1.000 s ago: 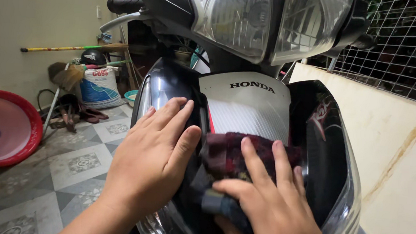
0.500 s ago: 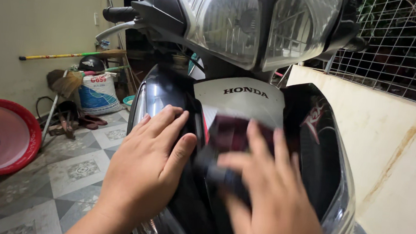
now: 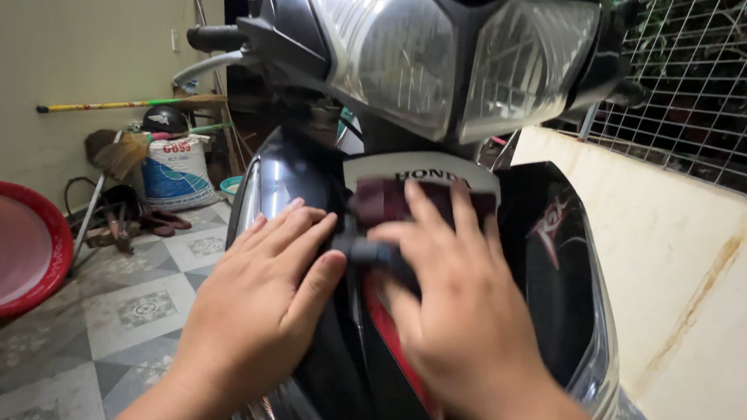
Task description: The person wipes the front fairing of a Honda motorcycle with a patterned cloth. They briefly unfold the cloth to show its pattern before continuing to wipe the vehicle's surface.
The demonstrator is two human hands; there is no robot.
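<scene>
Right hand (image 3: pixel 463 310) lies flat on a dark red cloth (image 3: pixel 392 201), fingers spread and pressing it against the front cover (image 3: pixel 546 277) of the motorbike, just under the white panel (image 3: pixel 368 167). No closed grip that I can see; the palm and fingers pin the cloth. Since half a second ago the hand and cloth have slid upward: the cloth now overlaps the lower edge of the white panel, where before it sat clear below it.

Left hand (image 3: pixel 264 299) rests open, fingers together, flat on the black cover beside the cloth, holding nothing. It has barely shifted; the fingertips sit a touch higher on the cover.

Headlight (image 3: pixel 439 55) fills the top of my view, closer than before. Off to the left, on the tiled floor (image 3: pixel 125 324): a red basin (image 3: pixel 2 247), a white sack (image 3: pixel 174 172), a broom (image 3: pixel 120 153).
</scene>
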